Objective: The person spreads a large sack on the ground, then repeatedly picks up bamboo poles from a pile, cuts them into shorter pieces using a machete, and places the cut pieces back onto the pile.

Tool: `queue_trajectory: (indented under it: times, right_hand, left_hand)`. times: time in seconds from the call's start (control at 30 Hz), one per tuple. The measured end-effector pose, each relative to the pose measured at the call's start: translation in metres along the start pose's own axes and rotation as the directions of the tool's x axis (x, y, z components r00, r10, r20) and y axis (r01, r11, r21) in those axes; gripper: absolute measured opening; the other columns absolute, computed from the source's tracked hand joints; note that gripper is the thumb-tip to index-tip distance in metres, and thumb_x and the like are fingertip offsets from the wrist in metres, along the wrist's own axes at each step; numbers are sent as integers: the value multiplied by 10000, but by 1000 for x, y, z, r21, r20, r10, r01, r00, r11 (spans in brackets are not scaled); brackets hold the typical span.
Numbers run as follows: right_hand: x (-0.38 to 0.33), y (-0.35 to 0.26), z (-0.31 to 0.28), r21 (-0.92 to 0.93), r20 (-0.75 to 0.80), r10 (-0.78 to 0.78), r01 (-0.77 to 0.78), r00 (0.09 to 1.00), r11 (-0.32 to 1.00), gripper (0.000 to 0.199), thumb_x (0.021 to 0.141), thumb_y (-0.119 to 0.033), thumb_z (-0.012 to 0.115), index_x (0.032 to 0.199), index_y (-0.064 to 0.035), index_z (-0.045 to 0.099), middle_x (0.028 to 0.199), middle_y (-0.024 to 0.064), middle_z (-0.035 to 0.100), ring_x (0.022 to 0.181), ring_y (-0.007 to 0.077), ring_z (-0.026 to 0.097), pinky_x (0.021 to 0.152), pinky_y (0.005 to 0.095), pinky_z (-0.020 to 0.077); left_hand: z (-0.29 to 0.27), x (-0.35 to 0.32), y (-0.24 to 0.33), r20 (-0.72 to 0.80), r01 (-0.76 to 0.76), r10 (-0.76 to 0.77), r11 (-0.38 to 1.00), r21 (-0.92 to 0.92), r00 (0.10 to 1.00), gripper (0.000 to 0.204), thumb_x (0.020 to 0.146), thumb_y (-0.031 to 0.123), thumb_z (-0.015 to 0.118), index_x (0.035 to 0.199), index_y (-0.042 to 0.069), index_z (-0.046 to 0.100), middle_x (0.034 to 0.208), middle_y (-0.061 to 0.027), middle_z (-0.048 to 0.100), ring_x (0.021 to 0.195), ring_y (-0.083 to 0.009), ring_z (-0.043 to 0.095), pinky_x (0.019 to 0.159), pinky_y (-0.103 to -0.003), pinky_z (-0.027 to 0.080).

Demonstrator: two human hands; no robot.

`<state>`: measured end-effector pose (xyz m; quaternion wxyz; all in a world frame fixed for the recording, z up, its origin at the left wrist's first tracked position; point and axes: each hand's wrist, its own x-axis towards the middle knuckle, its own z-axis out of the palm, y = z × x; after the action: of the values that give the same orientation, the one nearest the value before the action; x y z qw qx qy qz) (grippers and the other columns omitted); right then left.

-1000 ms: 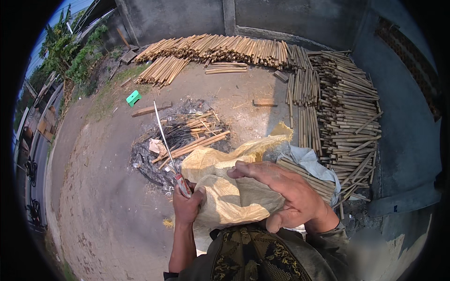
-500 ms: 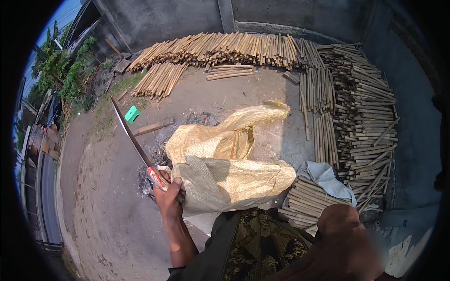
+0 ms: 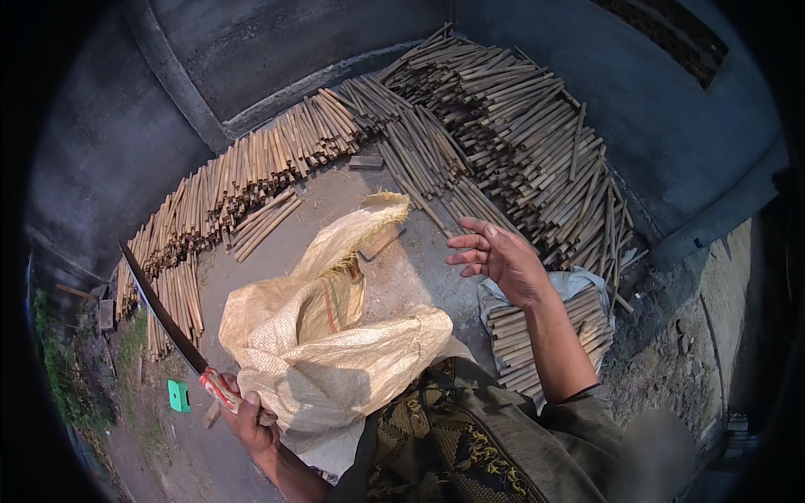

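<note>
Grey walls (image 3: 277, 50) stand on top; lower left, left hand (image 3: 250, 423) grasps knife (image 3: 173, 325); right hand (image 3: 510, 261), centre right, is unclenched.

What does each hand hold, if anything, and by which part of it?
The left hand holds a long knife by its red-and-white handle; whether it also grips the sack is unclear. The open right hand holds nothing.

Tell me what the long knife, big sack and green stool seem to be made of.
Knife: dark, dull blade, probably steel, being long and thin; its red-and-white handle leaves the material unclear.
Sack: likely woven plastic, matte, with a visible crosswise weave and frayed yellow threads.
Stool: probably moulded plastic, judging by its even bright green colour.
</note>
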<state>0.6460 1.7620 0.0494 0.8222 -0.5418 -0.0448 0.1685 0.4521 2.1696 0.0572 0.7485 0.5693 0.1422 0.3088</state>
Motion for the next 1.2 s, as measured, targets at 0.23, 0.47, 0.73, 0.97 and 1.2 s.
queue_trajectory:
  times: [0.23, 0.47, 0.73, 0.97, 1.2]
  right_hand:
    - [208, 93, -94, -52, -245, 271, -292, 931, 955, 1054, 855, -589, 769, 1600, -53, 252, 1541, 197, 414, 1335, 366, 512, 1011, 587, 468]
    - [411, 139, -64, -640, -97, 395, -361, 914, 678, 490, 844, -94, 778, 1305, 10, 650, 956, 92, 730, 905, 151, 661, 823, 301, 523]
    - [593, -22, 116, -522, 210, -272, 343, 939, 781, 375, 963, 2, 494, 1303, -17, 651, 1067, 60, 750, 951, 116, 664, 874, 276, 509]
    - [659, -128, 237, -500, 621, -408, 739, 669, 450, 466, 848, 69, 405, 1240, 2, 648, 1045, 109, 715, 979, 180, 680, 899, 305, 532]
    - [676, -92, 274, -554, 658, -340, 737, 672, 387, 396, 864, 60, 437, 1180, 7, 670, 1025, 117, 736, 1009, 178, 679, 922, 301, 517]
  left_hand:
    - [45, 105, -28, 18, -75, 77, 994, -81, 997, 558, 717, 110, 724, 1191, 32, 439, 1017, -43, 470, 892, -159, 542, 836, -294, 468]
    - [20, 199, -42, -97, -135, 148, 982, 132, 984, 811, 734, 148, 723, 1441, -19, 365, 1077, -30, 467, 935, -155, 531, 888, -295, 458]
    - [-45, 274, -54, -380, -7, 108, 966, 258, 919, 640, 941, 292, 655, 1438, -39, 426, 1323, -157, 569, 1152, -258, 603, 1024, -399, 472]
    - [-102, 351, -91, -494, 17, 84, 980, 197, 865, 526, 965, 274, 634, 1359, -37, 475, 1316, -181, 593, 1129, -264, 625, 996, -402, 499]
    - [-166, 359, -107, -519, 51, 61, 979, 199, 852, 445, 955, 230, 630, 1296, -25, 499, 1303, -195, 609, 1101, -259, 638, 962, -392, 520]
